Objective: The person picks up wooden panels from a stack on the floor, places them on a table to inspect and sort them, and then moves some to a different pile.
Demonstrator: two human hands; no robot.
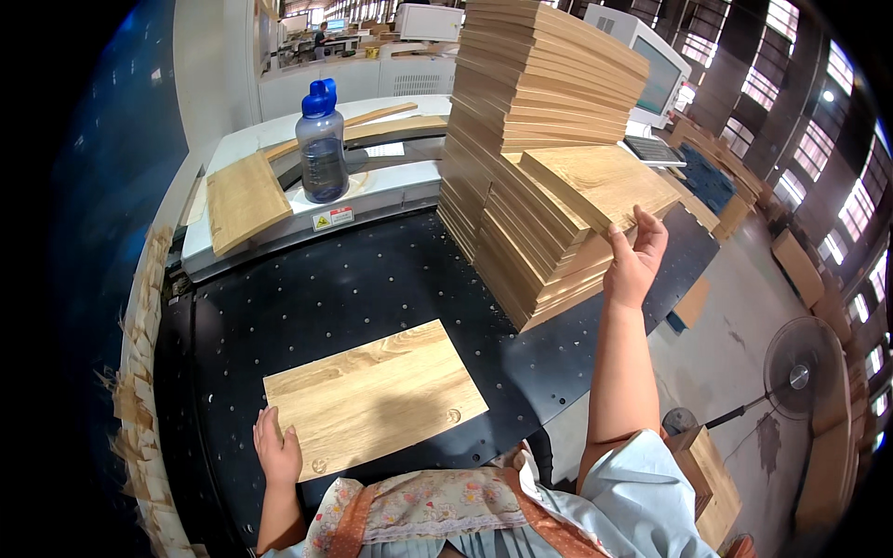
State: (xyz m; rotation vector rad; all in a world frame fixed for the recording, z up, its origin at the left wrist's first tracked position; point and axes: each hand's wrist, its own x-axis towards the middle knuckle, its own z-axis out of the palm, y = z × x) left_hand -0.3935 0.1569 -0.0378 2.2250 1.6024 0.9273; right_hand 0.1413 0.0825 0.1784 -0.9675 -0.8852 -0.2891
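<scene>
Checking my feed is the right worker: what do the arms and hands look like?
Both hands are bare: no gloves, rings or watch visible on the left hand or right hand. Forearms are uncovered; the right arm has a pale blue sleeve pushed up to the elbow.

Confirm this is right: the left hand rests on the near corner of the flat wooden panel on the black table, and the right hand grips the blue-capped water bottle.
Not quite. In the head view the right hand grips the top panel of the stack, not the water bottle, which stands untouched on the machine. The left hand does rest on the flat panel's near corner.
</scene>
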